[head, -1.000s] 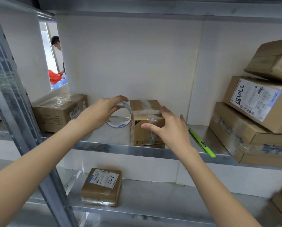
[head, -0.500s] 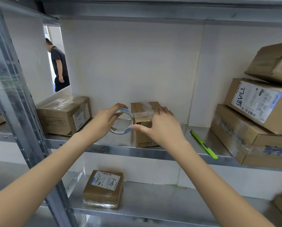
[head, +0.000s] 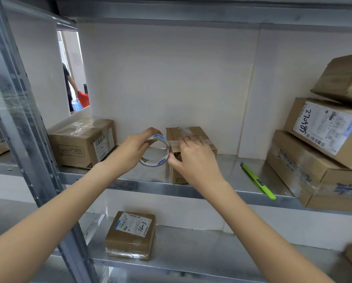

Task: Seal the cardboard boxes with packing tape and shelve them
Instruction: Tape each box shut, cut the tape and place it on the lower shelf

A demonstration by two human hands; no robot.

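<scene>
A small cardboard box [head: 193,133] stands on the middle metal shelf [head: 222,188], with clear tape across its top. My left hand [head: 133,149] grips a roll of packing tape [head: 157,153] held upright against the box's left side. My right hand [head: 193,158] lies over the box's top and front left corner, fingers pressing on the taped top while the thumb touches the box's edge near the roll. Much of the box's front is hidden by this hand.
A green utility knife [head: 257,181] lies on the shelf right of the box. A taped box [head: 83,141] stands at left, stacked boxes [head: 322,148] at right. A labelled parcel [head: 131,234] sits on the lower shelf. A steel upright [head: 26,127] runs down the left. A person stands beyond the gap.
My right hand slid left across the box top toward the tape roll. The left hand kept the roll beside the box. The camera view shifted slightly and the person in the background moved.
</scene>
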